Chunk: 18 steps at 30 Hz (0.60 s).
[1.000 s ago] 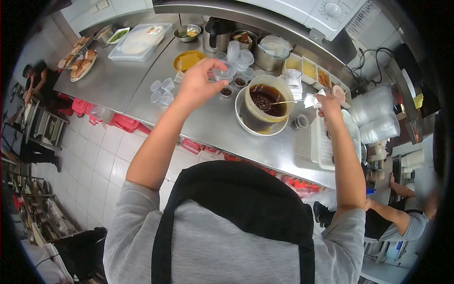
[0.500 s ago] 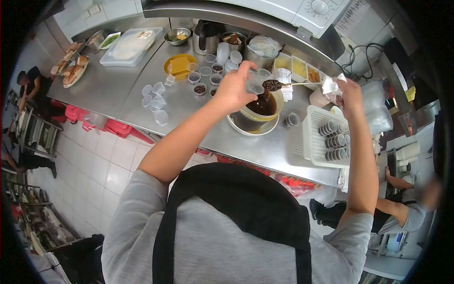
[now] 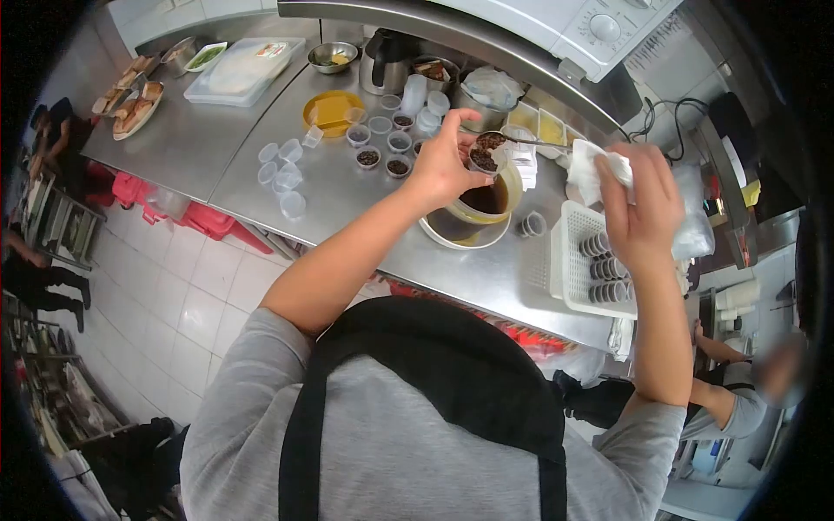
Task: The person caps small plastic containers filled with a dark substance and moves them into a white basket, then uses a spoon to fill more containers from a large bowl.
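Right hand [image 3: 641,208] and tissue [image 3: 595,167] hide spoon [image 3: 508,139] handle

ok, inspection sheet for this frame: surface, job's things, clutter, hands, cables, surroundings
Surface: steel counter, worn.
Job's things: small cup held over tub of dark sauce; spoon heaped above cup.
Clutter: filled cups, empty cups, white basket of lidded cups, yellow plate, kettle.
Hands: left hand grips cup; right hand holds spoon with tissue.
Cables: black cords on wall.
Surroundings: tiled floor; other people at both edges.
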Tool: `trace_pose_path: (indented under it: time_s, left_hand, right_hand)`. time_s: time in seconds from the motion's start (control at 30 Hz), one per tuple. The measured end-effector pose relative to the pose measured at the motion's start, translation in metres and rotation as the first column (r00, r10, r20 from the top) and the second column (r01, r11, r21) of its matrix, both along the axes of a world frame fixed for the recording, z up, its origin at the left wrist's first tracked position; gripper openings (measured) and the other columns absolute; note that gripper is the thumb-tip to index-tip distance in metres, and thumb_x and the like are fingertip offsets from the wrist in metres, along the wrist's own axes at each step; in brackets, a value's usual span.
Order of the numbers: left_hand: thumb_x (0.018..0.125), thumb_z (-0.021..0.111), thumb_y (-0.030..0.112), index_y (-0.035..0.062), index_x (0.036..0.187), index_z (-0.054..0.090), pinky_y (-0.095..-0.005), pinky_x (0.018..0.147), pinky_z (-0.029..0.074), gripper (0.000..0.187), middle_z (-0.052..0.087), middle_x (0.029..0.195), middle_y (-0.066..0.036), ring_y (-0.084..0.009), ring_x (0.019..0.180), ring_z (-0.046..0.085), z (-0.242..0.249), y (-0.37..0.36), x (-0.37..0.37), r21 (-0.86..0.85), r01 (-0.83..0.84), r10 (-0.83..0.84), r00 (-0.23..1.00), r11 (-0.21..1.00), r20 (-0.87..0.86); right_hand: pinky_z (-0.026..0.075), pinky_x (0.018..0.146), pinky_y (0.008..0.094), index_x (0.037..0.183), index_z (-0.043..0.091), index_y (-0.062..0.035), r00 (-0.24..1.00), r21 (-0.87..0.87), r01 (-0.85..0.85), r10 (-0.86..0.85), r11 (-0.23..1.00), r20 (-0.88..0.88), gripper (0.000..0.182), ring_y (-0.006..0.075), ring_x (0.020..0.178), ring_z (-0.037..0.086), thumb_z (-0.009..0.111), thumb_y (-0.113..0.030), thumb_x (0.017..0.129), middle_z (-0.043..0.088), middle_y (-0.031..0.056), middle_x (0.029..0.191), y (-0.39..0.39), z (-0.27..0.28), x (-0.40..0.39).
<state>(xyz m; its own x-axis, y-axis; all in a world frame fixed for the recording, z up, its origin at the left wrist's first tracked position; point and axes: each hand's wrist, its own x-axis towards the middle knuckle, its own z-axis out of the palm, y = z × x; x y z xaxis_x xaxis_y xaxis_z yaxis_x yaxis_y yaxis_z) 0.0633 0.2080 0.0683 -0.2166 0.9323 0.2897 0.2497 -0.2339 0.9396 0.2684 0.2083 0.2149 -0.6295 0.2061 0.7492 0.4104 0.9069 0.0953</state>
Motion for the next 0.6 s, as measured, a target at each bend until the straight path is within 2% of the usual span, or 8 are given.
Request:
trace_pose_path:
  time_s: [0.1, 0.2, 0.23, 0.33, 0.43, 0.53, 0.57, 0.6]
  left_hand:
    - [0.061, 0.080, 0.001, 0.0127, 0.125, 0.036, -0.0305, 0.081, 0.049, 0.079, 0.065, 0.103, -0.009, -0.0170, 0.082, 0.060, 0.001, -0.002, -0.001, 0.005, -0.010, 0.010, 1.000, 1.000, -0.022]
    - [0.061, 0.079, 0.000, 0.0146, 0.126, 0.037, -0.0304, 0.081, 0.049, 0.079, 0.065, 0.104, -0.009, -0.0181, 0.082, 0.060, 0.008, -0.009, -0.003, 0.000, -0.039, 0.039, 0.989, 0.999, -0.145]
    - [0.061, 0.079, 0.000, 0.0153, 0.127, 0.037, -0.0304, 0.080, 0.049, 0.080, 0.065, 0.104, -0.009, -0.0184, 0.082, 0.060, 0.009, -0.011, -0.004, -0.002, -0.051, 0.049, 0.979, 0.999, -0.196]
    - [0.060, 0.080, 0.002, 0.0177, 0.128, 0.037, -0.0311, 0.079, 0.049, 0.082, 0.064, 0.107, -0.011, -0.0194, 0.082, 0.059, 0.005, -0.010, -0.009, 0.050, -0.021, 0.032, 0.972, 0.999, -0.234]
    - [0.060, 0.081, 0.003, 0.0158, 0.129, 0.037, -0.0304, 0.078, 0.049, 0.082, 0.063, 0.106, -0.011, -0.0172, 0.082, 0.058, 0.008, -0.014, -0.014, -0.032, -0.049, 0.044, 0.989, 0.998, -0.142]
    - [0.060, 0.082, 0.004, 0.0130, 0.128, 0.037, -0.0280, 0.078, 0.048, 0.082, 0.062, 0.103, -0.010, -0.0143, 0.084, 0.056, 0.002, -0.016, -0.029, -0.034, -0.086, 0.085, 0.996, 0.996, -0.037]
    - [0.061, 0.082, 0.004, 0.0111, 0.128, 0.037, -0.0256, 0.078, 0.047, 0.081, 0.062, 0.101, -0.008, -0.0120, 0.085, 0.055, -0.001, -0.018, -0.035, -0.033, -0.072, 0.073, 0.997, 0.997, 0.026]
    - [0.061, 0.082, 0.004, 0.0112, 0.128, 0.037, -0.0253, 0.078, 0.047, 0.081, 0.061, 0.101, -0.008, -0.0118, 0.085, 0.055, -0.007, -0.020, -0.043, -0.017, -0.107, 0.108, 0.992, 0.994, 0.059]
  right_hand:
    - [0.046, 0.055, 0.0332, 0.087, 0.060, -0.0003, 0.993, 0.061, -0.057, 0.051, 0.997, 0.108, 0.017, 0.0271, 0.065, 0.058, 0.068, 0.000, 0.072, 0.058, 0.0119, 0.079, -0.002, 0.000, 0.004]
    - [0.047, 0.056, 0.0340, 0.086, 0.060, -0.0001, 0.990, 0.055, -0.126, 0.122, 0.990, 0.071, 0.018, 0.0275, 0.065, 0.058, 0.068, 0.000, 0.070, 0.058, 0.0126, 0.080, 0.003, -0.010, 0.003]
    - [0.047, 0.058, 0.0345, 0.087, 0.060, 0.0000, 0.997, 0.035, -0.077, 0.075, 0.996, 0.035, 0.018, 0.0275, 0.068, 0.058, 0.068, -0.001, 0.071, 0.059, 0.0133, 0.081, -0.001, -0.011, 0.003]
    - [0.047, 0.059, 0.0346, 0.088, 0.061, 0.0000, 0.993, 0.061, -0.090, 0.086, 0.994, 0.076, 0.017, 0.0285, 0.068, 0.058, 0.068, -0.002, 0.073, 0.059, 0.0136, 0.080, 0.002, -0.019, 0.000]
    - [0.047, 0.061, 0.0326, 0.088, 0.061, 0.0004, 0.999, 0.028, -0.020, 0.021, 0.999, -0.033, 0.013, 0.0279, 0.069, 0.058, 0.067, -0.004, 0.077, 0.059, 0.0134, 0.079, 0.010, -0.017, 0.001]
    - [0.046, 0.064, 0.0303, 0.088, 0.061, 0.0007, 0.981, -0.086, 0.064, -0.079, 0.994, -0.179, 0.012, 0.0275, 0.070, 0.058, 0.066, -0.007, 0.080, 0.059, 0.0139, 0.078, 0.013, -0.014, -0.001]
    - [0.045, 0.066, 0.0277, 0.088, 0.061, 0.0011, 0.970, -0.141, 0.093, -0.122, 0.986, -0.209, 0.013, 0.0199, 0.071, 0.058, 0.065, -0.010, 0.083, 0.061, 0.0112, 0.079, 0.015, -0.013, -0.001]
    - [0.045, 0.066, 0.0271, 0.089, 0.062, 0.0012, 0.955, -0.197, 0.082, -0.134, 0.977, -0.265, 0.013, 0.0176, 0.071, 0.057, 0.065, -0.011, 0.084, 0.061, 0.0097, 0.079, 0.021, -0.016, 0.001]
